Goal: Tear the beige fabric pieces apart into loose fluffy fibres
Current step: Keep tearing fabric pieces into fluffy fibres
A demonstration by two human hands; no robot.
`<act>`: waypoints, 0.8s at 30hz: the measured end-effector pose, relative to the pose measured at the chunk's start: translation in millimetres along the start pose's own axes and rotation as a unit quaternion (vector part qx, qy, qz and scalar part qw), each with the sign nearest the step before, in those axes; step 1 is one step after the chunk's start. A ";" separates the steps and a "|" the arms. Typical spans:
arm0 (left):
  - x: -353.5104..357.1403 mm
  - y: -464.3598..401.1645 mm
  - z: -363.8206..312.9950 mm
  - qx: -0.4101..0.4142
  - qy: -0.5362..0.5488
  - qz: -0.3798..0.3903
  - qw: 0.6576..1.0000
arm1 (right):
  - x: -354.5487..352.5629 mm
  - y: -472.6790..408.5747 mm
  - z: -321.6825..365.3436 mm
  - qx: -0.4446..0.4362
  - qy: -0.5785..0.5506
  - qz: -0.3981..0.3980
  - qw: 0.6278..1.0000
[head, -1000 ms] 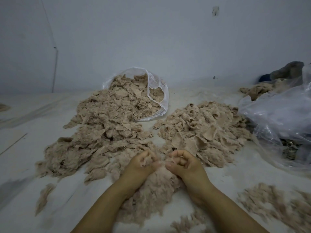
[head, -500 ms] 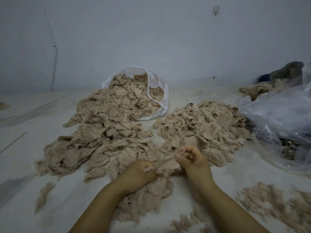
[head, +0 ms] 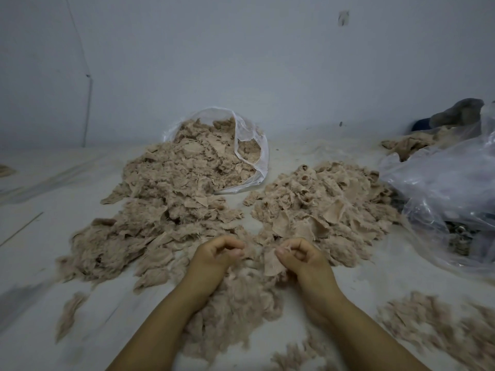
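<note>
My right hand (head: 302, 259) pinches a small beige fabric piece (head: 273, 263) between thumb and fingers; the piece hangs down from its thumb. My left hand (head: 217, 254) is curled a short way to the left, thumb against fingertips, and whether fibres are caught in it is unclear. Below both hands lies a mound of loose fluffy fibres (head: 241, 303). A heap of fabric pieces (head: 321, 207) sits just beyond my right hand. A larger heap (head: 160, 210) spreads to the left and back.
A clear plastic bag (head: 254, 162) on its side spills fabric at the back centre. A big crumpled clear bag (head: 450, 188) lies at the right, with dark items behind it. Fluffy fibre patches (head: 439, 325) lie at the lower right and a tuft (head: 69, 311) at the lower left.
Half a second ago both hands stretched one piece between them. Now they have separated, the right keeps a fabric piece and the left has drawn away to the left.
</note>
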State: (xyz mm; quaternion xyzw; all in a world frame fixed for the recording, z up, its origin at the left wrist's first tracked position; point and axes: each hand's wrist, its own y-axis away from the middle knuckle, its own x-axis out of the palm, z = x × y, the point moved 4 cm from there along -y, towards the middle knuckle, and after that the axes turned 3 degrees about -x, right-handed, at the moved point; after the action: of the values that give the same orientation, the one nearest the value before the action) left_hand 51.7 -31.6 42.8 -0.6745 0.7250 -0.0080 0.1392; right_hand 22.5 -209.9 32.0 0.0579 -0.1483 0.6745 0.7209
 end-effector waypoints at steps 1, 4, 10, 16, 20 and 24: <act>-1.1 0.7 -1.0 -0.005 0.020 0.016 1.000 | -0.1 -0.1 -0.3 0.003 -0.002 0.005 1.000; 15.8 7.1 1.5 -0.023 0.004 0.119 0.993 | 8.2 4.5 -1.6 0.000 0.010 0.058 0.998; 19.6 9.7 -2.6 -0.012 0.043 0.151 0.987 | 5.6 4.1 0.9 -0.016 0.033 0.064 0.997; 8.7 5.3 -3.6 -0.051 0.129 0.096 0.986 | -1.7 -1.2 2.6 -0.041 0.036 -0.021 0.998; -5.3 2.4 -5.7 -0.056 0.153 0.027 0.986 | 2.9 3.9 3.7 0.004 0.080 0.079 0.994; 14.6 10.6 -10.7 -0.044 0.157 0.097 0.982 | 18.6 10.8 -9.6 0.072 0.089 0.151 0.982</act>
State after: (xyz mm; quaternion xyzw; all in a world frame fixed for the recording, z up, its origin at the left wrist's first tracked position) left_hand 38.3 -46.8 48.2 -0.5967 0.7995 -0.0680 -0.0058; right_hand 13.9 -188.6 27.0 0.0266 -0.0415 0.7873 0.6146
